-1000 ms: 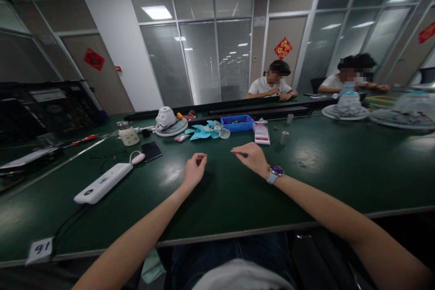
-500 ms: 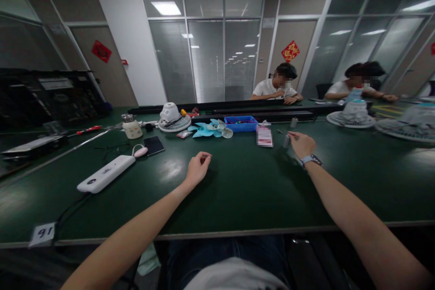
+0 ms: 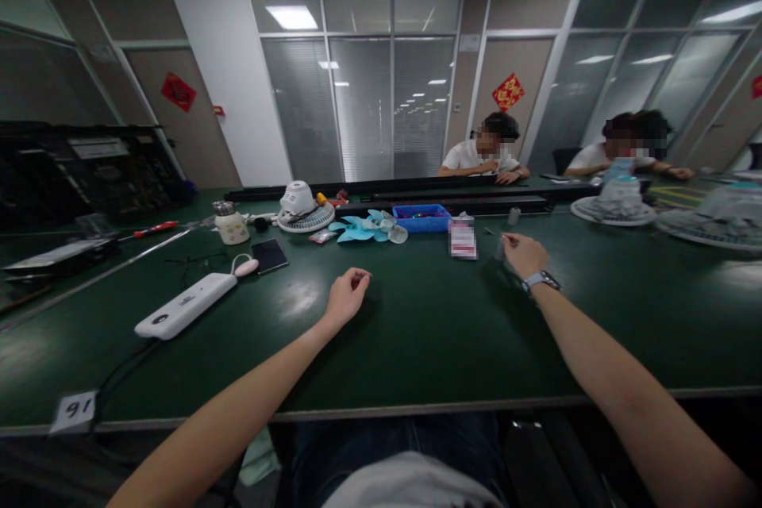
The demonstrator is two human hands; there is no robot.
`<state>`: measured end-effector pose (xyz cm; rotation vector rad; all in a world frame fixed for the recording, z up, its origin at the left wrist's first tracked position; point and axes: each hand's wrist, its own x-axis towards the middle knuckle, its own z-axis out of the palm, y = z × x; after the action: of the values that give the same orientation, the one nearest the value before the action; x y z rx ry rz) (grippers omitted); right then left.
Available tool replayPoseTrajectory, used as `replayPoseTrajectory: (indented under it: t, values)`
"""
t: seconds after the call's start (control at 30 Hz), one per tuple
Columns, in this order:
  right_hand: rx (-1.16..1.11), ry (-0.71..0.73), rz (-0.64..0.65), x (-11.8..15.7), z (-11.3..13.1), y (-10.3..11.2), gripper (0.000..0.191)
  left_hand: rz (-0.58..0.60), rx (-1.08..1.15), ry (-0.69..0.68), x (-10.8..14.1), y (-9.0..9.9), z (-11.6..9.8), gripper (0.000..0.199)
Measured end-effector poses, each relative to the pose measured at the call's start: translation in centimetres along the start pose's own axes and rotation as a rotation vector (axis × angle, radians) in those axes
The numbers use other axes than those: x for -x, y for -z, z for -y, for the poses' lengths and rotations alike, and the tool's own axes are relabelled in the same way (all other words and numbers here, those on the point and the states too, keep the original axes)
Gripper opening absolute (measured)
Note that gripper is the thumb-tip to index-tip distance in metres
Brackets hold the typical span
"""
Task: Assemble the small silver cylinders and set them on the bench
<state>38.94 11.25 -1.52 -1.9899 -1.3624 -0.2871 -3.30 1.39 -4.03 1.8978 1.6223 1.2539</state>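
Observation:
Over the green table my right hand (image 3: 526,255), with a watch at its wrist, is closed in a pinch at the top of a small grey cylinder (image 3: 498,249), which looks blurred. A similar small cylinder (image 3: 513,216) stands just behind it, and a thin small piece (image 3: 489,231) lies to its left. My left hand (image 3: 347,293) rests near the table's middle with its fingers curled together; whatever may be inside them is hidden. Between the hands and farther back are a red-and-white packet (image 3: 463,239) and light blue fan blades (image 3: 364,228).
A blue tray (image 3: 421,219) with small parts sits behind the fan blades. To the left are a white fan base (image 3: 298,202), a bottle (image 3: 230,224), a phone (image 3: 271,255) and a white power strip (image 3: 186,306). Two people sit across the table, near more fan parts (image 3: 614,202).
My right hand has shifted slightly left and down, and the small grey cylinder at its fingertips moved a little with it. My left hand is nearly still.

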Motion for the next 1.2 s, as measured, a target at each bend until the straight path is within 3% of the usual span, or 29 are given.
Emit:
replayPoseTrajectory:
  t: [0.33, 0.53, 0.7, 0.8, 0.93, 1.07, 1.2]
  values:
    - [0.003, 0.052, 0.028, 0.7, -0.4, -0.8, 0.04, 0.018, 0.021, 0.024, 0.1, 0.2, -0.2, 0.024]
    - [0.016, 0.071, 0.043, 0.7, -0.9, -1.7, 0.079, 0.024, 0.052, 0.033, 0.0, 0.1, 0.1, 0.025]
    - [-0.018, 0.068, 0.049, 0.7, -0.8, -1.6, 0.06, 0.034, 0.062, 0.034, 0.1, 0.1, 0.0, 0.023]
    - [-0.105, 0.164, -0.01, 1.5, 1.3, -0.8, 0.048, 0.021, 0.063, 0.034, 0.1, 0.0, -0.1, 0.022]
    - [-0.341, 0.361, 0.004, 5.1, 6.6, 0.7, 0.051, 0.026, 0.084, 0.038, 0.1, 0.0, -0.2, 0.021]
    - [-0.649, 0.567, 0.296, 11.2, 11.7, 2.1, 0.062, 0.058, 0.163, 0.036, 0.4, 0.3, -1.1, 0.028]
    - [-0.779, 0.707, 0.574, 15.9, 14.0, 3.0, 0.07, 0.114, 0.241, -0.066, 0.9, 0.7, -2.4, 0.037]
